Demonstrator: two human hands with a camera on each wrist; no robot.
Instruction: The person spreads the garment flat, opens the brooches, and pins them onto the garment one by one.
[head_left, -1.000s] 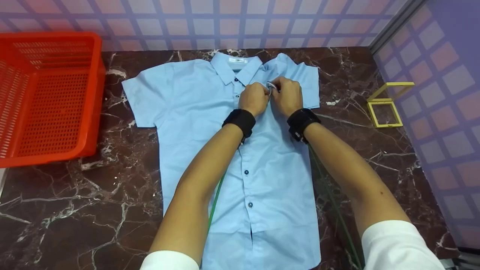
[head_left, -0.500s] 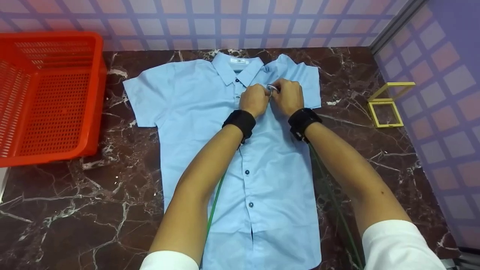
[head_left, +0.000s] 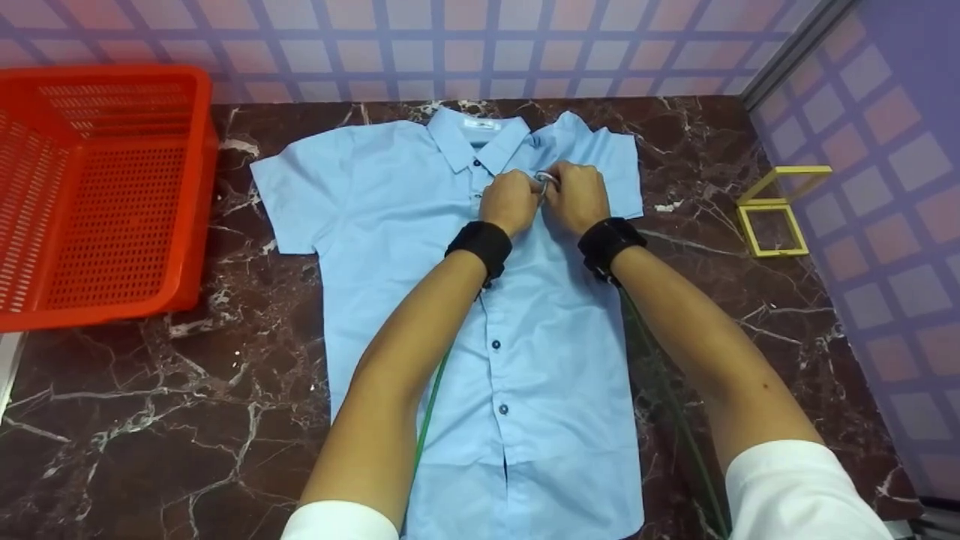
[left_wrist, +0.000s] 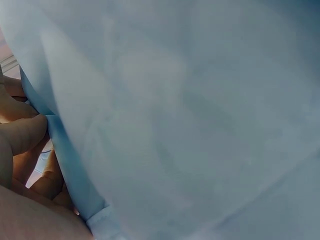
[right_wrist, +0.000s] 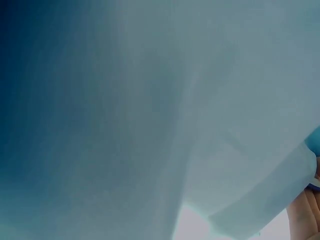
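Observation:
A light blue short-sleeved shirt (head_left: 390,217) with dark buttons lies face up on the dark marble table (head_left: 195,420). Over the chest on the right side of the picture, the fingertips of both hands meet. My left hand (head_left: 510,201) pinches a fold of the shirt; the left wrist view shows its fingers (left_wrist: 25,135) at the fold's edge. My right hand (head_left: 577,196) pinches a small silvery curved thing (head_left: 546,178) between the hands. Its kind is unclear, since fingers cover most of it. In the right wrist view, cloth hides nearly all but some fingers (right_wrist: 304,215).
A red plastic basket (head_left: 112,217) stands at the left. On the right of the table a small yellow frame-like case (head_left: 772,229) stands open, near the checked side wall (head_left: 885,225). Black bands with green cables are on both wrists.
Both hands stay at the same spot on the shirt, with only slight finger motion. The silvery curved thing shows a little more clearly. The whole head view has shifted slightly.

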